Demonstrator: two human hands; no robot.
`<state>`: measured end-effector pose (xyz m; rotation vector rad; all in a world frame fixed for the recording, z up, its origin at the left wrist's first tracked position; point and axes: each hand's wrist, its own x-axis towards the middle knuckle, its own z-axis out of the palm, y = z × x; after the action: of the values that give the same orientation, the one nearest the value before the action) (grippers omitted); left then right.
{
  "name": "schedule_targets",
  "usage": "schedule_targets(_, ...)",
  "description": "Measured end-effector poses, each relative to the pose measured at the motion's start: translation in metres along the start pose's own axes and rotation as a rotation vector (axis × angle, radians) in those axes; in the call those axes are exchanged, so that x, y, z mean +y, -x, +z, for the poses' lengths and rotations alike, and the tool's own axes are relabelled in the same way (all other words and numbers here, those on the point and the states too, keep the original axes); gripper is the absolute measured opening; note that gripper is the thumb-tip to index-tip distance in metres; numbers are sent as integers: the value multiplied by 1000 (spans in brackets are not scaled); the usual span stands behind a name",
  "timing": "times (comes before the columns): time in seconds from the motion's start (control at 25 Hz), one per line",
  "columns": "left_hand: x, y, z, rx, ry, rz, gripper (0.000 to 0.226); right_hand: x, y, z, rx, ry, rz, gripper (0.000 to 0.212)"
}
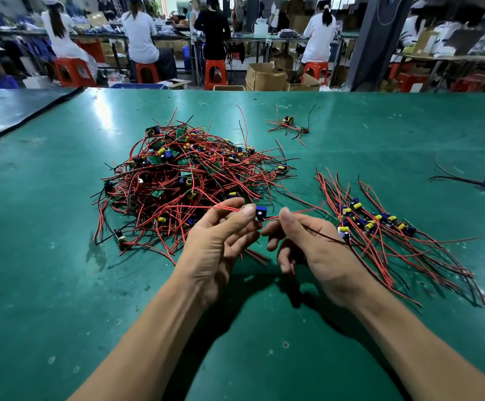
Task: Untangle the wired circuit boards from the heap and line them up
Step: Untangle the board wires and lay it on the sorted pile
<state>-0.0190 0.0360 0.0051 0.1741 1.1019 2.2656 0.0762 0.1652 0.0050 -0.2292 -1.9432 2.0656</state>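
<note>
Pinching red wires (271,217) either side of a circuit board (260,213), left hand (221,241), right hand (316,250), heap (189,175) behind

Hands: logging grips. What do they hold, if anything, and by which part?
One wired circuit board: left hand pinches red wires at the board, right hand the wire beyond.

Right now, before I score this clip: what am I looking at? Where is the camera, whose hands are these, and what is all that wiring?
There is no machine here. One camera, worn on a person's head, looks down at their bare hands. The left hand pinches a small circuit board with a blue part, and the right hand pinches its red wire. On the green table a tangled heap of wired boards lies to the left, with a sorted row to the right. Other people work behind.
</note>
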Motion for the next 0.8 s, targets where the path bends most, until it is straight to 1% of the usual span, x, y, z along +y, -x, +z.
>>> schedule_targets(0.12,-3,3,4,-9,-26,47,37,1,-2,6,146,-84,24,36)
schedule_targets(0.24,-3,6,5,-68,-42,54,33,2,-5,3,207,-221,99,24)
schedule_targets(0.32,-2,7,5,-154,-23,36,30,1,-7,-3,204,-356,162,19)
schedule_targets(0.4,-2,9,6,-233,-9,-5,32,-1,-8,-10,174,-520,227,16)
schedule_targets(0.52,-1,10,7,-266,43,-127,28,-1,-8,-17,95,-668,267,16)
schedule_targets(0.6,-2,10,8,-252,20,-201,21,1,-7,-16,47,-659,266,17)
schedule_targets(0.64,-3,10,8,-242,-12,-221,20,3,-7,-15,27,-610,259,18)
schedule_targets(0.8,-8,10,6,-242,-97,-250,23,6,-7,-15,-46,-327,230,24)
